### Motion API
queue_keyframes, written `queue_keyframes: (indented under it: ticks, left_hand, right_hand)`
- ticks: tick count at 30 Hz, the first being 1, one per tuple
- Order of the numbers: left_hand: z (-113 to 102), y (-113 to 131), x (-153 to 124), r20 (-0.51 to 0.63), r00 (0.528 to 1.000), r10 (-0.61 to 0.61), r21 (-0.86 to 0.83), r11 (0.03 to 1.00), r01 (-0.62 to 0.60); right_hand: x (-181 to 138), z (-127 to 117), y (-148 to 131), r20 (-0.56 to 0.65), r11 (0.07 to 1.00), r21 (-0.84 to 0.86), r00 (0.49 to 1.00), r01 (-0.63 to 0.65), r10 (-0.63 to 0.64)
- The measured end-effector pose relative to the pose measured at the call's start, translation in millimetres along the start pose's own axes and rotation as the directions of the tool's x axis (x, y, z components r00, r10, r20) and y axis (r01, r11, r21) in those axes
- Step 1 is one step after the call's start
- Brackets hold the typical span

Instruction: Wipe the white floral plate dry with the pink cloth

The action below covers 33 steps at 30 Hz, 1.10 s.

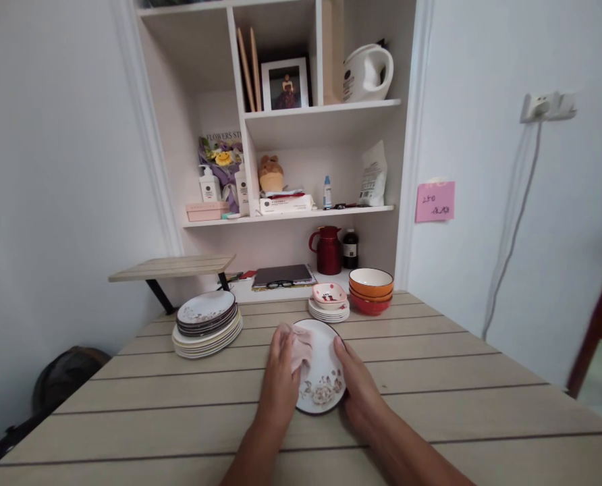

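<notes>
A white plate [326,361] with a dark rim and a brown flower pattern is held tilted above the wooden table, between my two hands. My right hand [359,385] grips its right edge, thumb on the upper face and the other fingers underneath. A pale pink cloth [301,347] lies bunched against the plate's left side. My left hand [282,368] is closed on that cloth, pressing it to the plate's rim and face; some of its fingers are hidden.
To the left is a stack of plates [207,337], the top ones dark-rimmed. Small dishes [330,307] and stacked orange and red bowls [370,293] stand at the back. A small raised shelf [172,268] overhangs the back left. Behind them are a red jug [328,251] and a laptop [282,275].
</notes>
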<state>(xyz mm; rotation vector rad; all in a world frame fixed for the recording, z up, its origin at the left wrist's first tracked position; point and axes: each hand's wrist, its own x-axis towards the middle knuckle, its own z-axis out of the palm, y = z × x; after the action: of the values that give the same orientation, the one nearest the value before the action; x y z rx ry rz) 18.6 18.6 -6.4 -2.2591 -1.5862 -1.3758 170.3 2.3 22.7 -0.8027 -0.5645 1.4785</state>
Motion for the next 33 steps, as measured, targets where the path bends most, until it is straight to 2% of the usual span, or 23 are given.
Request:
queue_keyframes:
  ticks: [3,6,8,11,14,16,20,22,24,28,33]
  left_hand:
    - [-4.8,9.5,0.8,-0.041,0.999,0.007,0.114,0.993,-0.003]
    - [-12.1,22.5,2.0,-0.132,0.991,-0.002,0.247,0.968,0.035]
    - [-13.1,29.3,2.0,-0.121,0.993,0.005,0.255,0.966,0.026]
    - [-8.4,35.7,1.4,-0.018,0.997,0.075,0.160,0.985,-0.071]
    - [-5.7,41.2,1.4,0.092,0.978,0.185,0.042,0.981,-0.189]
    - [-8.7,45.9,1.2,0.142,0.963,0.228,-0.009,0.973,-0.229]
    - [-20.4,54.9,0.2,0.274,0.911,0.307,-0.135,0.950,-0.280]
    - [-24.8,56.1,0.6,0.322,0.886,0.333,-0.162,0.942,-0.295]
    - [-27.8,53.6,2.0,0.349,0.879,0.326,-0.138,0.945,-0.295]
    - [-34.5,40.0,6.1,0.360,0.893,0.271,-0.032,0.960,-0.278]
    - [-37.8,23.2,7.2,0.281,0.943,0.175,0.104,0.972,-0.212]
  right_hand:
    - [-5.2,4.3,0.4,0.078,1.000,0.005,0.997,-0.015,0.014]
    - [-8.5,8.3,3.3,0.092,0.999,-0.040,0.996,0.004,0.000]
    - [-8.6,9.3,5.9,0.097,0.996,-0.080,0.995,0.029,-0.021]
    - [-6.9,8.3,8.7,0.131,0.992,-0.104,0.990,0.072,-0.058]
    - [-4.6,5.6,8.8,0.164,0.993,-0.079,0.983,0.093,-0.079]
    - [-2.1,3.3,7.1,0.170,0.999,-0.036,0.985,0.039,-0.032]
    - [5.9,-1.2,-0.3,0.102,0.983,0.051,0.980,-0.178,0.173]
    - [9.6,-2.5,-4.4,0.087,0.972,0.090,0.974,-0.218,0.210]
    - [11.7,-3.1,-7.1,0.084,0.969,0.114,0.974,-0.221,0.213]
    - [12.0,-3.1,-7.9,0.046,0.973,0.138,0.983,-0.183,0.178]
    - [10.0,-4.4,-9.1,0.002,0.991,0.085,0.994,-0.107,0.108]
